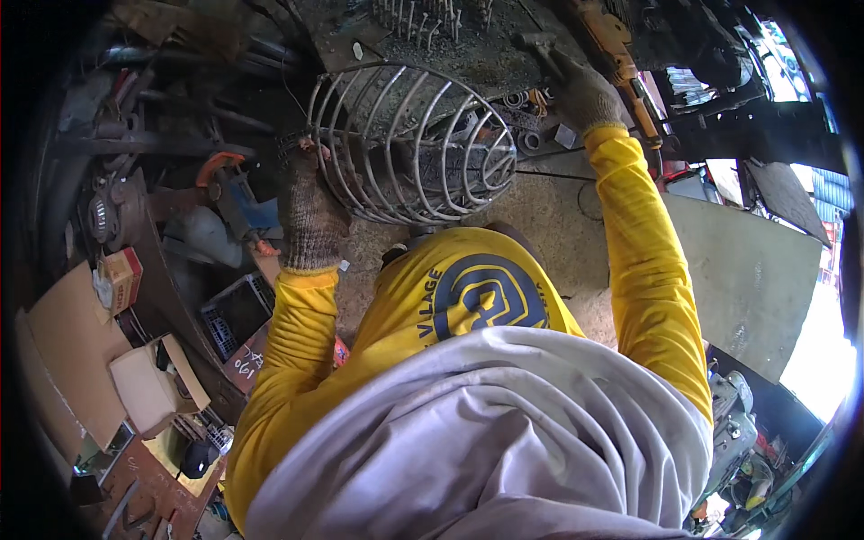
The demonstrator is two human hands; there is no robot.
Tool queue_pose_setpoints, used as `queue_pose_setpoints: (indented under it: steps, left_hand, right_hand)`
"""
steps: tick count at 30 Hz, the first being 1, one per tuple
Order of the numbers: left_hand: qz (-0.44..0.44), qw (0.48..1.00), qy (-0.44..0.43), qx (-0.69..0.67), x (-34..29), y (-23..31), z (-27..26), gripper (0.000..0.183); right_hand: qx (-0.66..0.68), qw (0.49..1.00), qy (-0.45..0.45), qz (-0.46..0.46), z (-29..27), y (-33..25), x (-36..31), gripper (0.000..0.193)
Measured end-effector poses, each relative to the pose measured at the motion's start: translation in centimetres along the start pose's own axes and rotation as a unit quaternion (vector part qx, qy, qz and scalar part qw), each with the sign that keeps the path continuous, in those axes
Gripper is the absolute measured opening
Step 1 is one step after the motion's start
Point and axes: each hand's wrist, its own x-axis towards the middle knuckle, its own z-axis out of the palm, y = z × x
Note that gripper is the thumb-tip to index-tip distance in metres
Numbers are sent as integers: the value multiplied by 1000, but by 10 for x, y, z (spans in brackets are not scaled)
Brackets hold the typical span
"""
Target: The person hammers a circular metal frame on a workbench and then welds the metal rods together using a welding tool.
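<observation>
A cage of bent metal rods (417, 148), rounded like a basket, lies on its side in front of my body. My left hand (312, 211), in a dark knitted glove, is closed on the rim at the cage's left end; the glove hides part of that rim. My right hand (589, 97), also gloved, grips a hammer (535, 41) by its handle, to the right of the cage and apart from it. The hammer's head points up and to the left, over the dark work surface (504, 67).
Several upright metal pins (418, 22) stand at the far edge. An orange power tool (610, 38) lies beyond my right hand. Metal rings (529, 141) sit right of the cage. Cardboard boxes (148, 396) are at left, a flat panel (738, 270) at right.
</observation>
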Motion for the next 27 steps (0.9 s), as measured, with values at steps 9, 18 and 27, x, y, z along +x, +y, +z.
queue_pose_setpoints:
  steps: [9, 18, 27]
  left_hand:
    - [-36, 999, -14, -12, -16, -18, 64, 45]
    - [52, 999, 6, 8, -28, -68, 110, 56]
    - [17, 997, -55, -53, -29, -85, 106, 59]
  right_hand:
    - [106, 980, 163, 52, -32, -27, -31, 42]
    - [795, 604, 52, -27, 35, -47, -88, 51]
    - [730, 672, 126, -12, 2, -43, -102, 52]
